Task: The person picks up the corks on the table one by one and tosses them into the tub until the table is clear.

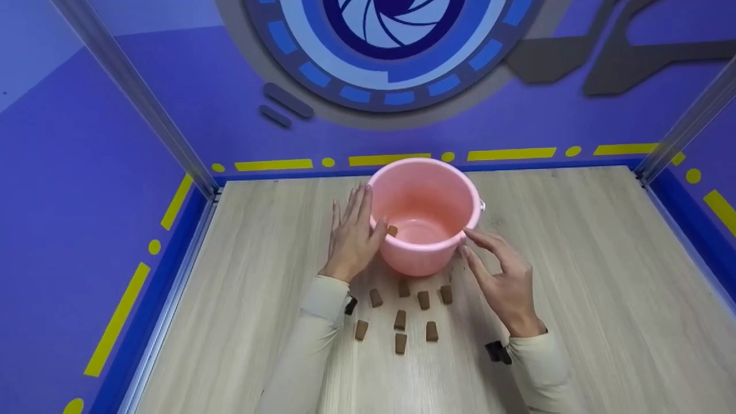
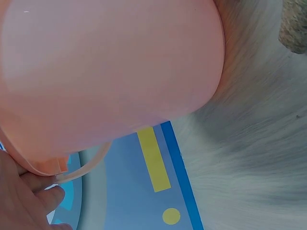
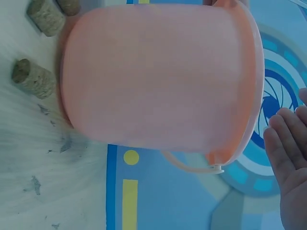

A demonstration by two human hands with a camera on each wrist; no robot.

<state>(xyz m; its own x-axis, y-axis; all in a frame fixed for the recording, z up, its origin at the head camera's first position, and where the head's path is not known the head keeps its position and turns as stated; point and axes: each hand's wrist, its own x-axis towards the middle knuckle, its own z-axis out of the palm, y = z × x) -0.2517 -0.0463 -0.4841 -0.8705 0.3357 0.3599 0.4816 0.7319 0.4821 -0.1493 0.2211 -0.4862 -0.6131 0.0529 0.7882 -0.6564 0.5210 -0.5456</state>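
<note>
The bucket (image 1: 418, 261) is smooth plastic (faintly glossy), the corks (image 3: 33, 79) rough and matt, the tabletop (image 1: 621, 259) wood-grained.

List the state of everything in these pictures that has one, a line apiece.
Pink bucket: upright on the tabletop, uncovered.
Bucket handle: lowered behind the bucket.
Eight cork stoppers: lying loose on the tabletop.
Left hand: at the bucket's left side; grip unclear.
Right hand: fingers extended beside the bucket; contact unclear.
Small brown piece near the left hand: likely another cork; whether held, unclear.
</note>
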